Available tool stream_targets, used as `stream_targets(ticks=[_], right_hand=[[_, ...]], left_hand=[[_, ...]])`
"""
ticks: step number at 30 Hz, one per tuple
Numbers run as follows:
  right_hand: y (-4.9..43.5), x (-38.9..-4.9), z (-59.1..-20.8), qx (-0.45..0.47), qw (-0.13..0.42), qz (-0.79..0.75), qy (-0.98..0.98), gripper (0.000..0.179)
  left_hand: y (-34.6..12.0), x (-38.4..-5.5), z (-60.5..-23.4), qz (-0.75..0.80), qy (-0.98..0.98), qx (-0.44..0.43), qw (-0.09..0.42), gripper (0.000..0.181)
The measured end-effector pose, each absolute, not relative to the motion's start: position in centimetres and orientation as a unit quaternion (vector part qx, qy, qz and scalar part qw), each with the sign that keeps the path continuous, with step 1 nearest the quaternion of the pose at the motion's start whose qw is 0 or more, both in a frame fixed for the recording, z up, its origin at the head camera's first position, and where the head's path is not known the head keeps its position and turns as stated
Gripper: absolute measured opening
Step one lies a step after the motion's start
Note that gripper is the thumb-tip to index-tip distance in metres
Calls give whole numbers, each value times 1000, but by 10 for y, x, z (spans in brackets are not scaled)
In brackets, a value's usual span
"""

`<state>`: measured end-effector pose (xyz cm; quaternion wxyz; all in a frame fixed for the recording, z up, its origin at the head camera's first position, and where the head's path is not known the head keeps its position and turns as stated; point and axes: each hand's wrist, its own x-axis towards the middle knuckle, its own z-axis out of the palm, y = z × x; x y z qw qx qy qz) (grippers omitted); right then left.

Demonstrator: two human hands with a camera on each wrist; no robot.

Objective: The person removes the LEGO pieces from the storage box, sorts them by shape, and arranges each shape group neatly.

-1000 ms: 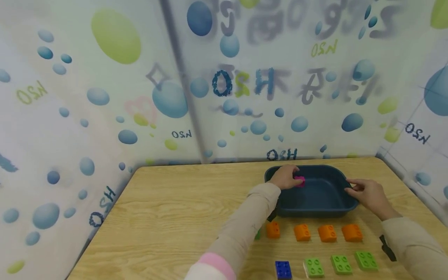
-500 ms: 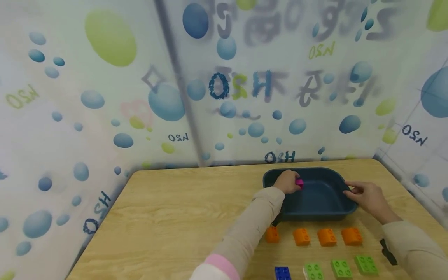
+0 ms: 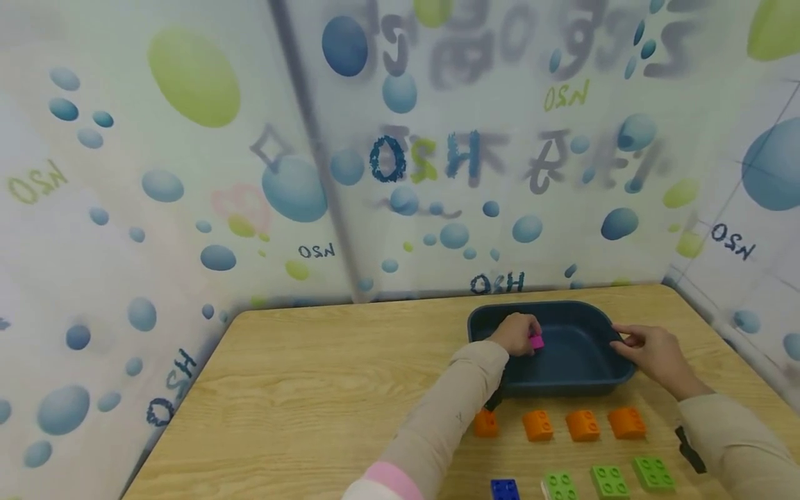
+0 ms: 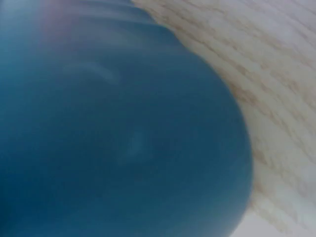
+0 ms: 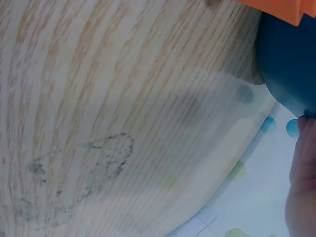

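A dark blue plastic basin (image 3: 575, 351) stands on the wooden table. Inside its left part my left hand (image 3: 516, 334) pinches a small pink toy building brick (image 3: 537, 342). Whether the brick touches the basin's floor, I cannot tell. My right hand (image 3: 656, 354) holds the basin's right rim between thumb and fingers. Blurred blue basin wall (image 4: 123, 123) fills most of the left wrist view, and the left hand is not seen there. In the right wrist view, part of the right hand (image 5: 303, 182) is at the basin's edge (image 5: 286, 64).
Orange bricks (image 3: 583, 425) form a row just in front of the basin; the left sleeve comes close to the leftmost. Nearer lie light green bricks (image 3: 609, 480) and a blue brick (image 3: 505, 489). A patterned wall covering (image 3: 400, 229) rises behind the table (image 3: 325, 375).
The left hand has shifted slightly nearer inside the basin with the pink brick between its fingers. The right hand keeps its hold on the rim. The head view has tilted up a little.
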<state>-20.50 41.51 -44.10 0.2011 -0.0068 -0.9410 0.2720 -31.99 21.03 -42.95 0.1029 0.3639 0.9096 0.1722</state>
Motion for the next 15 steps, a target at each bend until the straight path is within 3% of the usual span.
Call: stream_targets(ticks=[7, 15], right_hand=[[415, -205, -442, -8, 202, 273, -940, 32], [415, -204, -441, -2, 209, 275, -939, 32]], left_hand=[[207, -321, -435, 212, 888, 389, 127, 35], [201, -323, -438, 211, 907, 332, 151, 51]])
